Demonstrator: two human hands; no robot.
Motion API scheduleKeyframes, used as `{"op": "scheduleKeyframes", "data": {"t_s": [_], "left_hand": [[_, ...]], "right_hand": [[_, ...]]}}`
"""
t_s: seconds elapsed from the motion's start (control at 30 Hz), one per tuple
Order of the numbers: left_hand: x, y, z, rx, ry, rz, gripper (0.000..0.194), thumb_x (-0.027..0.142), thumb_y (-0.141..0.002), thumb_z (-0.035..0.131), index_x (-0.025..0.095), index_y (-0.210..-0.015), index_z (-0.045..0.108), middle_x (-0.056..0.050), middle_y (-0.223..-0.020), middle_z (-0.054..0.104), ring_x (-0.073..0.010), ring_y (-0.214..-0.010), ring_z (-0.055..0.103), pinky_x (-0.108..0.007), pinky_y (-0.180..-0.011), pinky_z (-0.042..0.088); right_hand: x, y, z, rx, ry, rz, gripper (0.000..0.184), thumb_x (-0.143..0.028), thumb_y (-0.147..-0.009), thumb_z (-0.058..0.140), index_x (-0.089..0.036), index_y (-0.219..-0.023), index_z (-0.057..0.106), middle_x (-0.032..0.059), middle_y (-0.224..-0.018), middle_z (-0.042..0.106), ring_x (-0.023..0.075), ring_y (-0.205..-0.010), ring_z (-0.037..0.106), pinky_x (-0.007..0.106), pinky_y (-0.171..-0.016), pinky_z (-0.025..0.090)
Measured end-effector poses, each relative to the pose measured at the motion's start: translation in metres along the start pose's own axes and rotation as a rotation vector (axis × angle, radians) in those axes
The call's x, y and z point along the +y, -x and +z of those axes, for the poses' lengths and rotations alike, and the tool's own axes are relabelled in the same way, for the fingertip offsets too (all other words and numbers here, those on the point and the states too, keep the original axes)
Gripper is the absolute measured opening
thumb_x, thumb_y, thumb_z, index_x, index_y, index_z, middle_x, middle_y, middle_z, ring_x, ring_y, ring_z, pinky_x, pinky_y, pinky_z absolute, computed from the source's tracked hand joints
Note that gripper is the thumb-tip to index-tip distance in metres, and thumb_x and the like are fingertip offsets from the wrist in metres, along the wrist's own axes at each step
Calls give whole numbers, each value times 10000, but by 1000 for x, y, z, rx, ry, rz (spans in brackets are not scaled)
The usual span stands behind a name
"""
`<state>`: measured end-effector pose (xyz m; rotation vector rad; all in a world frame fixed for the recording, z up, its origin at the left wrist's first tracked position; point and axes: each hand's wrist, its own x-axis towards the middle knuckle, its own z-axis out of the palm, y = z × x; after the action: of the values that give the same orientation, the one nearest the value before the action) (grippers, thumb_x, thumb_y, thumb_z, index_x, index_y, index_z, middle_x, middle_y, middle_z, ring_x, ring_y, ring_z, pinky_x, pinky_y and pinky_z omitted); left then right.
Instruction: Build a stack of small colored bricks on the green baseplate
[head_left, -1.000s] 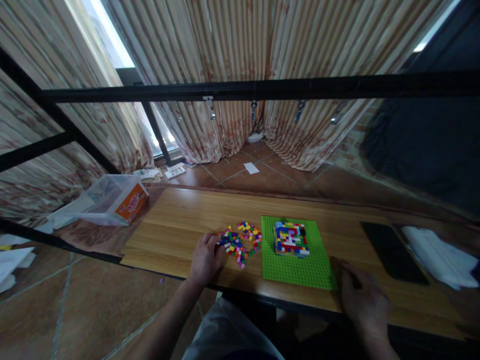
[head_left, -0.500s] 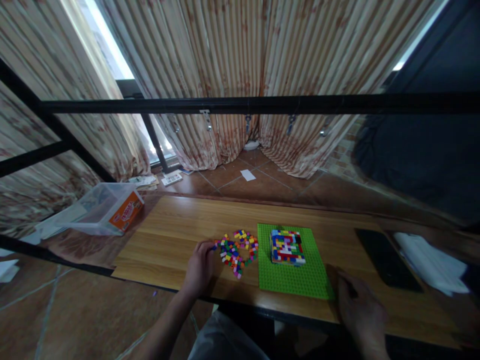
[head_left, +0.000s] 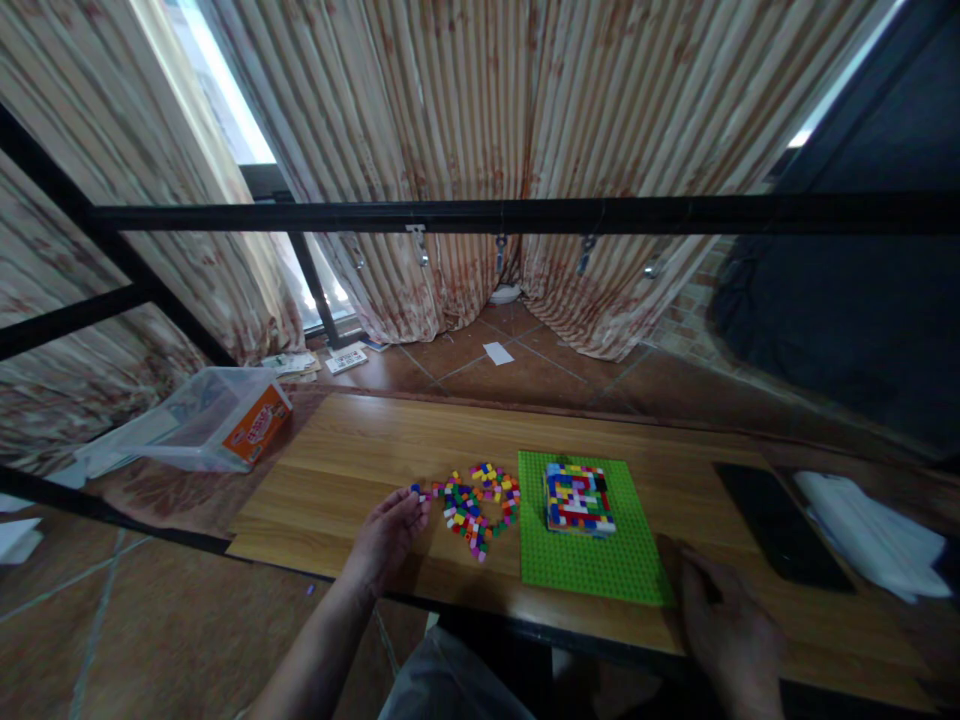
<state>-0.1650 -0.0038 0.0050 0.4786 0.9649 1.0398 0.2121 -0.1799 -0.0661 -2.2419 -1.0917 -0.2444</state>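
Note:
My left hand is closed in a pinch, palm turned partly up, with a small blue toy brick at its fingertips. Just right of it lies a loose pile of small coloured bricks on the wooden table. A green baseplate carries a square block built of many-coloured bricks, in its upper half. By the baseplate's lower right corner rests my right hand, loosely curved with a gap between thumb and forefinger; nothing shows in it, and part of its fingers is in shadow.
A black flat panel and a white packet lie on the right. Beyond the wooden table's left end stands a clear plastic bin with an orange label. A black metal bar crosses in front of the curtains.
My left hand has drawn back slightly left from the pile and turned over, showing the blue brick in its fingertips. My right hand stays in nearly the same spot.

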Motion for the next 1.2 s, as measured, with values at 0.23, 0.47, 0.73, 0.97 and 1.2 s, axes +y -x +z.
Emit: {"op": "scheduleKeyframes", "data": {"t_s": [0.23, 0.47, 0.73, 0.97, 1.2], "left_hand": [[-2, 3, 6, -10, -173, 54, 317, 177, -536, 861, 141, -739, 620, -6, -734, 698, -116, -690, 668, -197, -669, 533], [-3, 4, 6, -22, -357, 141, 379, 308, -524, 883, 148, -775, 648, 17, -706, 663, -87, -606, 586, -182, -577, 450], [-6, 3, 4, -94, -640, 281, 268, 362, -622, 791, 142, -736, 688, -2, -708, 662, -129, -661, 562, -218, -627, 437], [-6, 1, 0, -99, -901, 450, 134, 303, -709, 688, 179, -740, 646, 7, -698, 636, -141, -686, 558, -221, -660, 433], [-5, 0, -5, -97, -1060, 458, 194, 283, -769, 611, 172, -904, 696, -12, -715, 652, -165, -691, 573, -240, -653, 423]], "right_hand": [[2, 0, 1, -16, 8, 22, 517, -548, -878, 357, -181, -979, 707, 127, -1017, 715, 269, -835, 672, 367, -687, 508], [0, 0, -1, -21, 1, 27, 511, -545, -880, 367, -181, -970, 713, 124, -1006, 715, 257, -821, 671, 349, -668, 499], [-1, 0, -2, 17, 7, -12, 510, -535, -895, 380, -165, -972, 724, 120, -962, 722, 245, -806, 660, 329, -663, 477], [-6, 1, -5, -3, 0, 9, 503, -507, -898, 375, -147, -980, 716, 132, -978, 712, 254, -838, 659, 345, -708, 488], [-5, 0, -5, -4, 12, 10, 493, -505, -892, 385, -153, -975, 720, 127, -973, 716, 253, -829, 658, 344, -701, 489]]}}
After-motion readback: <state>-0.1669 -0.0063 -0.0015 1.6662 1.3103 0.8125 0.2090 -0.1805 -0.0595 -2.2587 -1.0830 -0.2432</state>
